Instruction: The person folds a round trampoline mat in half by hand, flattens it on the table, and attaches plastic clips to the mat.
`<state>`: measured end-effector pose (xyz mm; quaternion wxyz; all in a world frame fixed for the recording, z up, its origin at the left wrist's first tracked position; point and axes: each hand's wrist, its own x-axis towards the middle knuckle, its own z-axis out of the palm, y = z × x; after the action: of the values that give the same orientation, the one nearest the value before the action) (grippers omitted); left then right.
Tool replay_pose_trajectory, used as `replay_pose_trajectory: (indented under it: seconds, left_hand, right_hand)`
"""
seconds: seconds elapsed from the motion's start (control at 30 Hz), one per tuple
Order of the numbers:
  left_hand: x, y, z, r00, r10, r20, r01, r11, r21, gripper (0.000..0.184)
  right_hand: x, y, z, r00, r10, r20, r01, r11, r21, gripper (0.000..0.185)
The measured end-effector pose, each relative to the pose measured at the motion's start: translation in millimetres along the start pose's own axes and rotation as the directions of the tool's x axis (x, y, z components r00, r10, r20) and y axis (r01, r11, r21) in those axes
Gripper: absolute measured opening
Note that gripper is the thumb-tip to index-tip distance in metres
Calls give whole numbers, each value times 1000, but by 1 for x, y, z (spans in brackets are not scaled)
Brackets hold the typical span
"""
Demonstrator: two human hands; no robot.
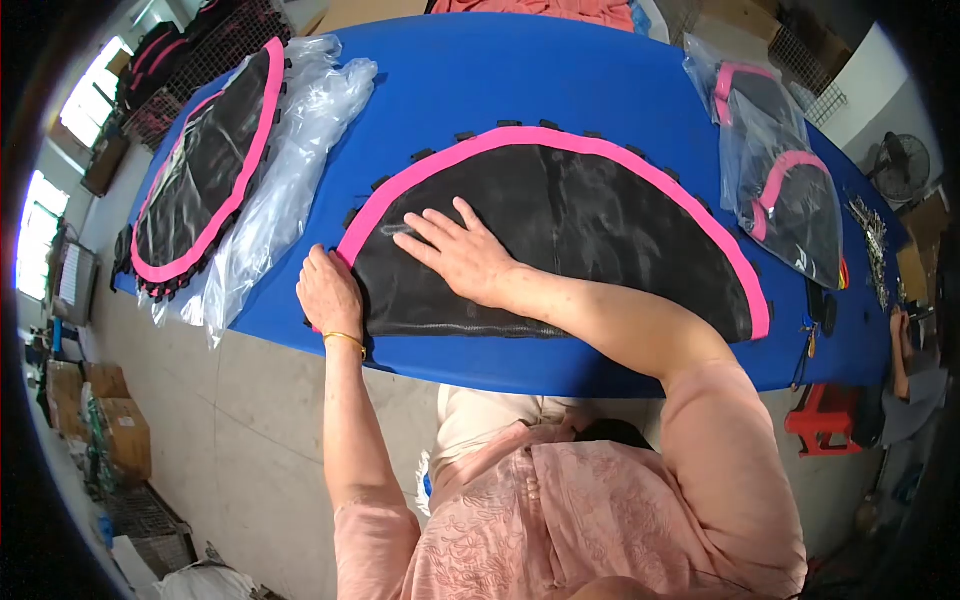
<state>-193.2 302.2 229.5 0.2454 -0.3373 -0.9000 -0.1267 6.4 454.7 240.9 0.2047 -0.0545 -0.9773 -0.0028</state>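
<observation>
Before me, a black fabric piece (600, 240) with a curved pink border (515, 136) lies folded into a half-moon, its straight edge toward me. Small black tabs stick out along the curve. My right hand (460, 255) rests flat on the left part of the black surface, fingers spread. At the left corner, my left hand (330, 292) has its fingers closed over the pink edge; a gold bangle is on that wrist. What lies under the left fingers is hidden.
On the blue table (450, 75), more pink-edged black pieces (205, 190) lie at left beside crumpled clear plastic (290, 190). Bagged pieces (785, 165) are at right, near small metal parts (872, 240). A red stool (828, 418) and another person's arm (900, 355) appear at far right.
</observation>
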Motion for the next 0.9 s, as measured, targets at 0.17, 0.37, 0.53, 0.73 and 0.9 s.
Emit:
replay_pose_trajectory:
  seconds: [0.17, 0.37, 0.53, 0.73, 0.9]
  left_hand:
    - [-2, 0, 0, 999, 21, -29, -22, 1000, -17, 23]
    - [-2, 0, -1, 1000, 22, -22, -23, 999, -32, 24]
    - [-2, -2, 2, 999, 23, -33, -25, 999, -43, 24]
    - [-2, -2, 3, 998, 42, -45, -43, 998, -41, 26]
    - [-1, -4, 5, 996, 47, -71, -50, 998, -30, 25]
  right_hand:
    - [14, 35, 1, 988, 154, 1, -154, 988, -20, 72]
    - [9, 101, -6, 948, 317, 5, -310, 932, -187, 72]
    - [-33, 136, -27, 888, 459, -10, -446, 858, -254, 78]
    - [-75, 81, -48, 936, 334, 113, -319, 938, -133, 83]
    - [-106, 22, -76, 940, 298, 165, -298, 954, -21, 79]
